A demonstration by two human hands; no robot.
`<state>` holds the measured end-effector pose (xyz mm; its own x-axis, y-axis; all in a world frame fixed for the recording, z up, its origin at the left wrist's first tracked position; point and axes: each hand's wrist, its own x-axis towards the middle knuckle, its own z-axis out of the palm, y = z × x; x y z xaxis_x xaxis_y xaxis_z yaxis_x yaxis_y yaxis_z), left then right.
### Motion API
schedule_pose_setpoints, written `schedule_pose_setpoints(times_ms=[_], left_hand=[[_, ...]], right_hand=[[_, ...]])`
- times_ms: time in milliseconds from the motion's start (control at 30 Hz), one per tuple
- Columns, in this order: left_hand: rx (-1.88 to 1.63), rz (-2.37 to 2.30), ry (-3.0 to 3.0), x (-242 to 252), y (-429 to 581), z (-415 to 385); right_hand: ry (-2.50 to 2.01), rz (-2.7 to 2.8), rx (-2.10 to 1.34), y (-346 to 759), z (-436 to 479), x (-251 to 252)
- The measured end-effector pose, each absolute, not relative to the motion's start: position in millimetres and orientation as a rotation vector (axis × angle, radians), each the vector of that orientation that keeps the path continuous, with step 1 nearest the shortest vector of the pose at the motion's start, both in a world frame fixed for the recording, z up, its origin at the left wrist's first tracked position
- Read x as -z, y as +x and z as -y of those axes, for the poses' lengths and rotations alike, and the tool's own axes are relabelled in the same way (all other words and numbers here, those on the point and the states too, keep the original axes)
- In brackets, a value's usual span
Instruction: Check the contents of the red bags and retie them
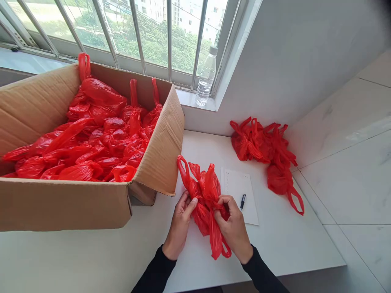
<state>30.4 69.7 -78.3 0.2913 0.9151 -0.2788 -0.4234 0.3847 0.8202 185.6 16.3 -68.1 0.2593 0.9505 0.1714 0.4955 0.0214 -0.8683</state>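
Observation:
A knotted red plastic bag is between my two hands, just above the white table, its loop handles sticking out at top and bottom. My left hand grips its left side, thumb on top. On the right, my right hand pinches the plastic close to the knot with closed fingers. What the bag contains is hidden. Just right of it lie a sheet of white paper and a black pen.
An open cardboard box full of red plastic bags stands at left. More tied red bags are heaped by the wall at right. A water bottle stands on the sill of the barred window. The white table meets tiled wall at right.

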Motion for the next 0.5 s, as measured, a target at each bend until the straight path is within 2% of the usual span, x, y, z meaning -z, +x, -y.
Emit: schedule_pose_setpoints(times_ms=[167, 500], left_hand=[[-0.955, -0.85, 0.795, 68, 32, -66], [-0.901, -0.82, 0.873, 55, 31, -65]], right_hand=[[-1.549, 1.367, -0.636, 178, -14, 63], [-1.454, 1.259, -0.927, 168, -5, 59]])
